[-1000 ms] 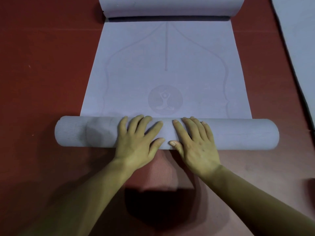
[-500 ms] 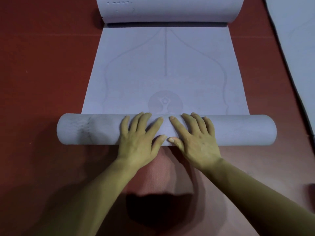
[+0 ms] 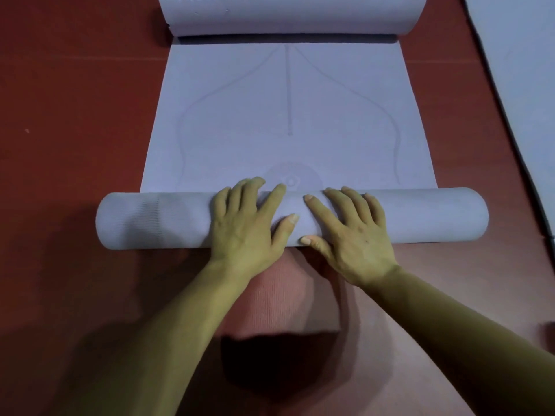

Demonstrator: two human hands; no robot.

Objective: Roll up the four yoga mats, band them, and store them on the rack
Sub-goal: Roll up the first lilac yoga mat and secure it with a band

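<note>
both hands (image 3: 249, 226) flat atop mat roll (image 3: 435, 217)

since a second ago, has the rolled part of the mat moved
Yes. The roll has advanced away from the person, now covering most of the round emblem ahead of it.

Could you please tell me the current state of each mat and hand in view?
Mat roll: partly wound tube, unbanded.
Flat stretch: unrolled on the floor, print up.
Far end: curled over itself.
Second mat: lying flat, right edge.
Left hand: fingers straight, pressing on the tube.
Right hand: fingers straight, pressing beside it.
</note>
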